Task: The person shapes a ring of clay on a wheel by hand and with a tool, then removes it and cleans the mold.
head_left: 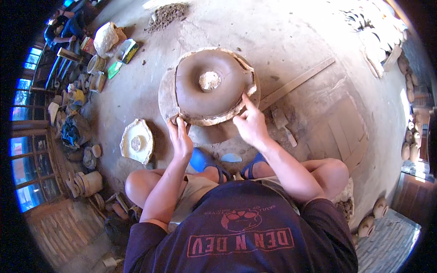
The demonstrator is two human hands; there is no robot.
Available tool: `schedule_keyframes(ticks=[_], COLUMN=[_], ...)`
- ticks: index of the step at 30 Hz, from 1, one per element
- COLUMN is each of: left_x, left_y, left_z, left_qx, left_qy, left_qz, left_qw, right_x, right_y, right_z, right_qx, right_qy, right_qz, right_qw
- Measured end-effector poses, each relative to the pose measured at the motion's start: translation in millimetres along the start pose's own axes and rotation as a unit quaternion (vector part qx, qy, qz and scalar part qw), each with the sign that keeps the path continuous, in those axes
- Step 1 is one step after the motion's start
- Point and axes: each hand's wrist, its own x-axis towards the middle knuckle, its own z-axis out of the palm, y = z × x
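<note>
A grey-brown clay ring with a hollow centre sits inside a rough, chipped pale mould on a round board in front of me. My left hand grips the mould’s near-left edge, its fingertips at a notch in the rim. My right hand is at the near-right edge, index finger stretched onto the seam between clay and rim, other fingers curled, apparently holding nothing. A second white mould piece with a central boss lies on the floor to the left.
A wooden plank and a trowel lie right of the board. Pots, buckets and tools line the left side, where another person sits. Clay soil is heaped behind; pale pieces and clay vessels stand along the right.
</note>
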Motion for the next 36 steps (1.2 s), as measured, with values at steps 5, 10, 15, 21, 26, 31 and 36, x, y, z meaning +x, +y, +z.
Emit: schedule_keyframes(ticks=[5, 10, 15, 21, 26, 31, 36], left_x=[-6.6, -63.4, -79.9, -5.9, -0.4, -19.4, -37.9], left_y=[-1.7, -7.1, 25.8, -17.0, -35.3, -39.6, -19.4], left_z=[-7.5, -5.3, 15.2, -19.6, 0.7, 4.5, 6.6], left_qx=[0.022, 0.127, 0.077, -0.024, -0.087, -0.049, -0.053], left_qy=[-0.001, -0.137, -0.393, 0.045, -0.084, -0.117, -0.164], left_qz=[-0.005, 0.047, -0.195, -0.137, -0.141, -0.145, -0.152], left_qw=[1.000, 0.981, 0.895, 0.989, 0.983, 0.981, 0.973], right_x=[-58.6, -78.4, -82.8, -75.5, -100.1, -77.1, -2.4], right_y=[6.1, -23.6, 9.9, 39.6, 118.3, 65.9, 39.5], right_z=[22.7, 2.7, -15.5, -142.3, -296.8, -283.3, -168.4], right_qx=[0.068, -0.050, -0.193, -0.311, -0.671, -0.586, -0.036], right_qy=[-0.058, -0.043, -0.062, 0.078, 0.027, -0.035, -0.078], right_qz=[-0.041, -0.168, -0.352, -0.218, 0.032, 0.126, 0.083], right_qw=[0.995, 0.984, 0.914, 0.922, 0.740, 0.800, 0.993])
